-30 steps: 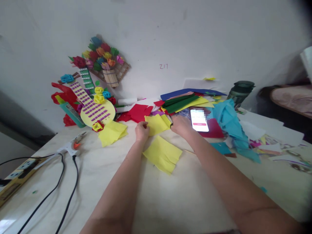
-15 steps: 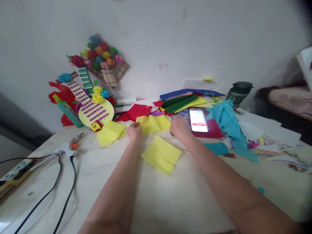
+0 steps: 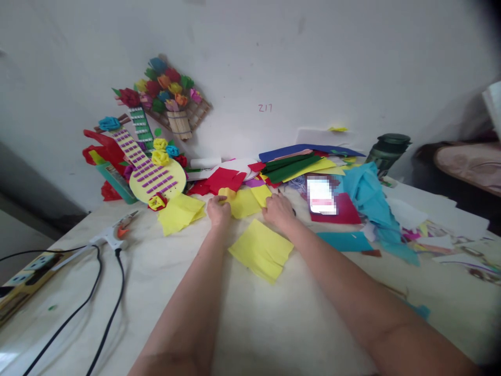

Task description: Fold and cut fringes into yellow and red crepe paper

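A yellow crepe paper strip (image 3: 246,203) stretches between my two hands over the table. My left hand (image 3: 219,210) is closed on its left end, thumb on top. On the strip's right end my right hand (image 3: 278,210) is closed too, and that end is folded over. Something dark, like a scissors handle, shows beside the right hand. In front of the strip lies a yellow paper square (image 3: 261,250), slightly creased. More yellow paper pieces (image 3: 180,213) lie just left of my left hand.
Paper-flower guitars (image 3: 157,180) lean at the back left. A glue gun (image 3: 111,237) with cords lies at left, near a power strip (image 3: 29,274). A phone (image 3: 321,196) rests on red paper. Blue crepe paper (image 3: 364,193), a dark bottle (image 3: 389,149) and scraps are at right.
My right hand has moved left, nearer to my left hand, bringing the strip's right end inward and folding it over. The yellow square stays where it was on the table.
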The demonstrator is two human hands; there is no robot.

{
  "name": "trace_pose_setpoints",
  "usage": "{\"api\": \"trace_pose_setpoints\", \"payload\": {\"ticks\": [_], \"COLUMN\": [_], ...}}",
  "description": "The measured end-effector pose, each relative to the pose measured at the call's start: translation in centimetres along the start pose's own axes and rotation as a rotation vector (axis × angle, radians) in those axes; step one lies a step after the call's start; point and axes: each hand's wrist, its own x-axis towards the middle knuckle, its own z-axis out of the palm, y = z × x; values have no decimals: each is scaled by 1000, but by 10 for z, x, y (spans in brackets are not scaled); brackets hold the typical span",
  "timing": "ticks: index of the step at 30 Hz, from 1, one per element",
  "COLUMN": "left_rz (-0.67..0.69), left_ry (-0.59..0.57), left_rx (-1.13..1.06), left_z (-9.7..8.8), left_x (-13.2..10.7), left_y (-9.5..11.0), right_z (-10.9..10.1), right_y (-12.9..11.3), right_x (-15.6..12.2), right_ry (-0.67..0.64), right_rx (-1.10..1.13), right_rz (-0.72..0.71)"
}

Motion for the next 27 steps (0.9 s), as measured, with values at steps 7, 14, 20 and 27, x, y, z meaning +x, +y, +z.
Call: {"api": "trace_pose_setpoints", "payload": {"ticks": [7, 14, 20, 27], "left_rz": [-21, -29, -53, -87], "left_ry": [15, 2, -12, -18], "left_rx": [18, 34, 12, -25], "left_z": [1, 2, -1, -4], "left_x": [5, 6, 6, 5], "left_y": [-5, -7, -7, -6], "right_z": [7, -2, -9, -2], "right_y": [5, 18, 40, 52], "right_x": [4, 3, 4, 10], "right_ry": [26, 216, 256, 156], "right_rx": [-7, 166, 419, 395], "right_rz": [16, 224, 392, 438]}}
